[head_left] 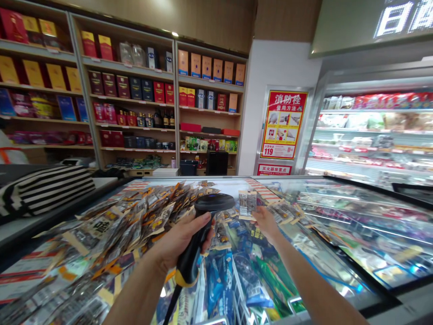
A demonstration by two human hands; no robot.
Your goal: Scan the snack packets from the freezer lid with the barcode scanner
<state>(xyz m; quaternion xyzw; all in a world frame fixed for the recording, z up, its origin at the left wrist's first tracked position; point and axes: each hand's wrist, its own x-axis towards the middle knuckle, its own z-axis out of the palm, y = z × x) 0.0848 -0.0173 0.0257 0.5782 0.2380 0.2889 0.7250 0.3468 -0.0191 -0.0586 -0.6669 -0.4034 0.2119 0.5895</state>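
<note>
My left hand [184, 237] is wrapped around the handle of a black barcode scanner [213, 203] with a yellow band at its base, from which a black cable runs down. My right hand [265, 221] pinches the edge of a small snack packet [247, 204], its printed side facing me. The packet is a short way right of the scanner's head. Below both hands lies the glass top of a chest freezer, with bagged goods [219, 280] showing inside. To the left, a large heap of similar snack packets [135, 221] covers the glass.
A few more packets [286, 211] lie right of my right hand. Shelves of boxed goods [131, 88] line the back wall, beside a red fire-hydrant sign [284, 124]. A striped bag [50, 189] sits at left. A lit display fridge [375, 122] stands at right.
</note>
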